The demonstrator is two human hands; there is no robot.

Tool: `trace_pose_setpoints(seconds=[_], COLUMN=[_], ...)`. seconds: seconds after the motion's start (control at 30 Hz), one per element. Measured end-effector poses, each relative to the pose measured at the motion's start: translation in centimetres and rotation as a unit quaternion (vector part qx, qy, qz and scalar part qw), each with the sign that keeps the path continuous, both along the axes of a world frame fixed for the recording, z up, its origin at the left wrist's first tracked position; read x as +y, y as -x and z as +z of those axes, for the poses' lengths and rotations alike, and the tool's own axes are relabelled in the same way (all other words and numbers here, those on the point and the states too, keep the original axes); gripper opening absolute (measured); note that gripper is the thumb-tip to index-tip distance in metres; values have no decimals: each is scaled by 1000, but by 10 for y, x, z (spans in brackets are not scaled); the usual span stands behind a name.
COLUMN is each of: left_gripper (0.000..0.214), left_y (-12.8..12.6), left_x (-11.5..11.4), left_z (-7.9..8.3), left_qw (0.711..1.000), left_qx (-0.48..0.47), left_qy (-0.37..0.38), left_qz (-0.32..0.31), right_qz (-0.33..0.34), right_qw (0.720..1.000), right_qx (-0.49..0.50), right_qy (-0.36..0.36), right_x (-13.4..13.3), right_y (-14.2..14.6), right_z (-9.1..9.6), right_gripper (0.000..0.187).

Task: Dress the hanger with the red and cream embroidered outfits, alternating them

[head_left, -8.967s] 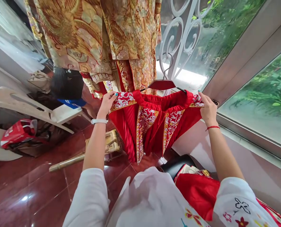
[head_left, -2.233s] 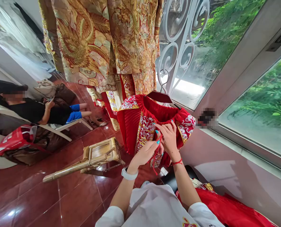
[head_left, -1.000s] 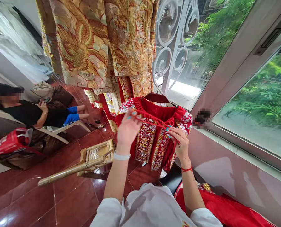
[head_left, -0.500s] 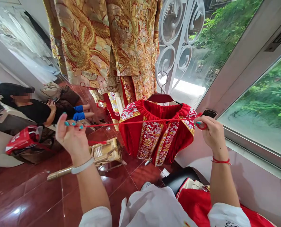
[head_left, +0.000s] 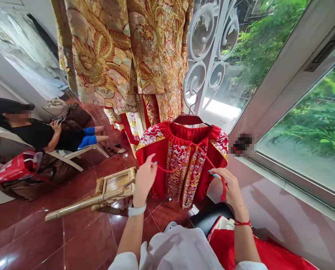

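Observation:
A red embroidered top (head_left: 177, 165) with gold and silver panels hangs in front of me on a dark hanger (head_left: 190, 119). Its gathered neckline has a red drawstring (head_left: 167, 171), crossed or looped loosely at the front. My left hand (head_left: 145, 180) pinches one end of this cord, left of the front panels. The other end runs down to my right hand (head_left: 228, 184), whose fingers are closed on it at the garment's right side. A tail of cord with a thicker red end dangles below the right fingers.
Gold embroidered garments (head_left: 108, 56) hang behind the top. A bamboo chair (head_left: 113, 193) stands on the red tiled floor to the left. Further left, a person in black (head_left: 38, 131) sits. White scrollwork (head_left: 202, 48) and windows are at right; red fabric (head_left: 226, 243) lies by my lap.
Both hands have come inward and lower; the cord, stretched straight across the neckline before, now hangs slack in two strands from the neck front. Both hands still hold it.

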State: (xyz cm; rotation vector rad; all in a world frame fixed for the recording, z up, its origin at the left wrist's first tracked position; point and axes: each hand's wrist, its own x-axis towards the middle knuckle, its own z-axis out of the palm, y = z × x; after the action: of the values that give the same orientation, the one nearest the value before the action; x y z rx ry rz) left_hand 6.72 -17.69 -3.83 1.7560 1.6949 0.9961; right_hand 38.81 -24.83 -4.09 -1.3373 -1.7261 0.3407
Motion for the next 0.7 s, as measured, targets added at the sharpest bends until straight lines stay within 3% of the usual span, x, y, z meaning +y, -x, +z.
trace_pose_setpoints(seconds=[0.07,0.13,0.23,0.37,0.5,0.6,0.7], left_gripper=[44,44,29,16,22,24,25], left_y=[-42,-83,-121,-120,-99,-94,-98], left_x=[3,15,46,83,91,86,81], left_z=[26,43,48,36,35,42,46], left_qw=[978,918,834,794,780,777,775], left_qx=[102,182,277,358,373,380,392], left_qy=[-145,-261,-332,-337,-371,-386,-380], left_qz=[-112,-237,-342,-357,-338,-321,-317], right_qz=[10,17,27,-40,-62,-87,-83], right_qw=[1000,1000,999,998,995,992,993], right_qx=[13,22,23,18,31,60,89], right_qy=[-3,-8,-14,-45,-76,-71,9], right_x=[-7,-13,-21,-29,-39,-40,-30], right_y=[3,6,5,-11,-34,-49,-68], right_z=[6,9,13,30,47,36,11], right_gripper=[34,31,32,36,34,36,39])
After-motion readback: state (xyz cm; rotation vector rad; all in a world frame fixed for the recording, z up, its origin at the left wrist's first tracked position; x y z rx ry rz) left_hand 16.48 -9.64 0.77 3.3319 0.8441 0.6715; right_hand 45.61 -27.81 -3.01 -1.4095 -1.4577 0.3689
